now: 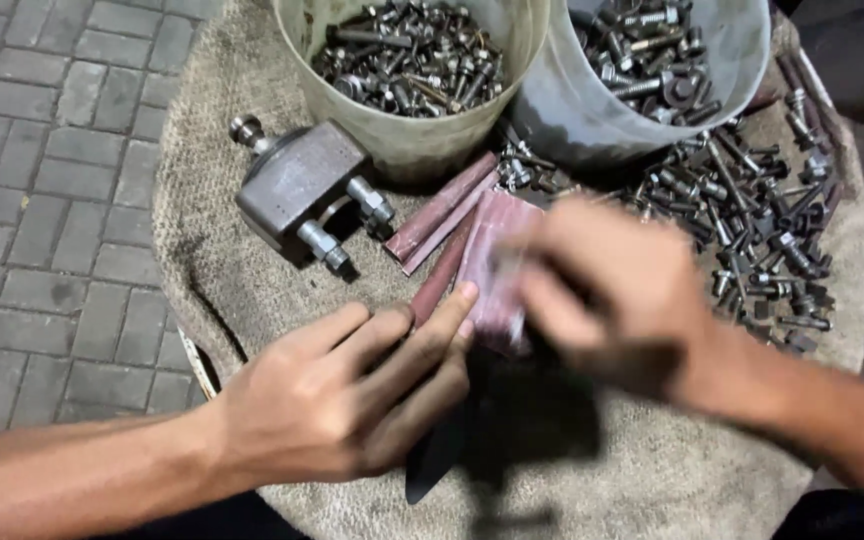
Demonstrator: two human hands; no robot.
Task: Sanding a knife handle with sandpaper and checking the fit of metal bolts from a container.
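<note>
Burlap [652,470] covers a round stand over paving. At centre a reddish sandpaper [497,265] sheet lies under both hands: left hand [352,400] fingers extended, steadying its edge; right hand [607,290] blurred, grip unreadable. Spare strips [437,215] lie at 11 o'clock, loose bolts [762,230] at 2. Rubbing so fast could fray fingertips or sweep bolts off.

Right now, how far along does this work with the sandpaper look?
Done: buckets hold sorted bolts. In hand: the right hand, blurred, is on a reddish sandpaper sheet, while the left hand presses a dark flat piece onto the burlap. Left: loose bolts lie unsorted beside them.
</note>
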